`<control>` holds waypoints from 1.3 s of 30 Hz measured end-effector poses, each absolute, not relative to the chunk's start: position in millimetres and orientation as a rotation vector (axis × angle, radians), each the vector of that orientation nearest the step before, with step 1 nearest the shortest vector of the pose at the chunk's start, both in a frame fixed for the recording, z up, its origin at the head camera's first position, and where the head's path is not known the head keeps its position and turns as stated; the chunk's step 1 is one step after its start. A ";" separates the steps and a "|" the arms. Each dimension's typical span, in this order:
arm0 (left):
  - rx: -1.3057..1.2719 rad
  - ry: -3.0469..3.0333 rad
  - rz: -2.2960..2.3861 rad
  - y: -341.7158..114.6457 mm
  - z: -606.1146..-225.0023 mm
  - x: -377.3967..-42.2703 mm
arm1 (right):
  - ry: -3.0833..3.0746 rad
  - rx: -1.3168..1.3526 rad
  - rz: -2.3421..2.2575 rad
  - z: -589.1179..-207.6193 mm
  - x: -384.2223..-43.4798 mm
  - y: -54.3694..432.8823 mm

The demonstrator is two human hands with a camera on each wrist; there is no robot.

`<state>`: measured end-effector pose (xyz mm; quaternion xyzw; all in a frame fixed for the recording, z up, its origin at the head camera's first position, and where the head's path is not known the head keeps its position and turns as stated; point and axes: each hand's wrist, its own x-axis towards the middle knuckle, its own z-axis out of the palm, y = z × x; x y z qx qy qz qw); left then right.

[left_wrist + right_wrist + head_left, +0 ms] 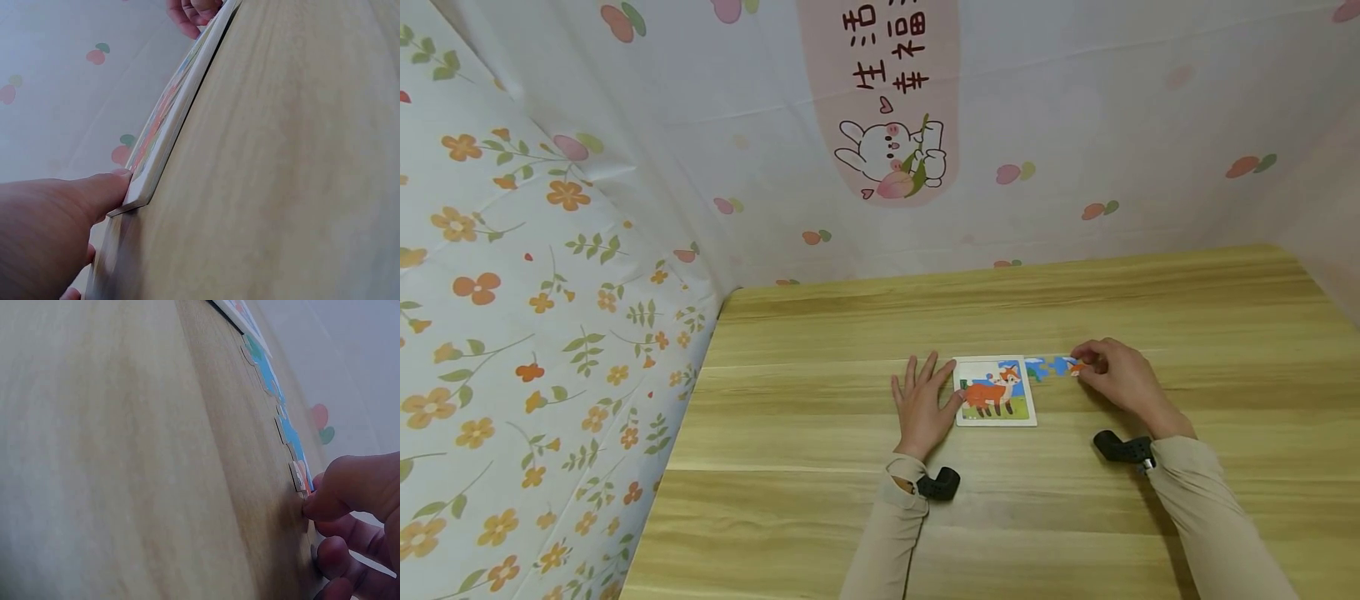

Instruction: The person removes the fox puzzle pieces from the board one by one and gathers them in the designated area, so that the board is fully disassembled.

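A square fox jigsaw puzzle (994, 397) in a white frame lies flat on the table, with a pale gap in the picture's upper left. My left hand (922, 412) rests at its left side, fingers spread; the thumb (106, 189) presses the frame's edge. Loose blue and green puzzle pieces (1039, 368) lie in a row off the upper right of the frame. At the row's right end, my right hand (1122, 377) pinches a puzzle piece with orange on it (1076, 369) between thumb and index finger. The fingertips partly cover that piece.
The wood-grain table (790, 433) reaches out on all sides of the puzzle. Behind it hangs a pale printed cloth (1075, 125), and a flowered cloth (535, 333) borders the left side. A black wrist camera (942, 484) sits on the left wrist, another black camera (1116, 447) on the right.
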<state>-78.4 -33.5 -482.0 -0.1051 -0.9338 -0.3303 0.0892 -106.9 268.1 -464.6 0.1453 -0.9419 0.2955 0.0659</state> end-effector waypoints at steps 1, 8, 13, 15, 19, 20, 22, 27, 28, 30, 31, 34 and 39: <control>-0.311 -2.780 -0.977 -33.5 -482.2 -78.4 | -2.838 0.438 0.893 -464.9 -106.9 268.3; -0.299 -2.804 -0.955 -33.0 -483.2 -78.3 | -2.785 0.374 0.974 -465.3 -104.2 269.9; -0.298 -2.810 -0.964 -32.1 -482.9 -78.5 | -2.763 0.352 0.989 -462.1 -100.4 268.3; -0.302 -2.807 -0.970 -32.1 -482.5 -78.3 | -2.751 0.365 0.975 -459.6 -98.9 265.9; -0.306 -2.799 -0.962 -32.0 -482.4 -78.5 | -2.723 0.426 0.923 -451.2 -98.7 257.0; -0.308 -2.794 -0.963 -32.1 -482.3 -78.6 | -2.716 0.450 0.907 -448.9 -99.0 254.1; -0.311 -2.788 -0.965 -32.4 -482.4 -78.9 | -2.711 0.495 0.891 -444.9 -99.5 248.4; -0.318 -2.784 -0.966 -32.7 -482.4 -79.0 | -2.770 0.570 0.915 -438.2 -99.4 234.1; -0.318 -2.784 -0.964 -32.9 -482.4 -78.9 | -2.791 0.581 0.924 -437.1 -99.7 231.1; -0.317 -2.781 -0.966 -33.2 -482.1 -78.4 | -2.840 0.601 0.946 -435.6 -100.2 225.3; -0.317 -2.780 -0.969 -33.4 -482.1 -78.3 | -2.864 0.606 0.951 -434.9 -100.3 222.4; -0.312 -2.790 -0.953 -33.9 -483.0 -78.0 | -2.919 0.624 0.979 -434.0 -101.3 214.0; -0.312 -2.802 -0.942 -34.9 -484.5 -78.2 | -2.979 0.681 0.964 -434.4 -104.2 199.5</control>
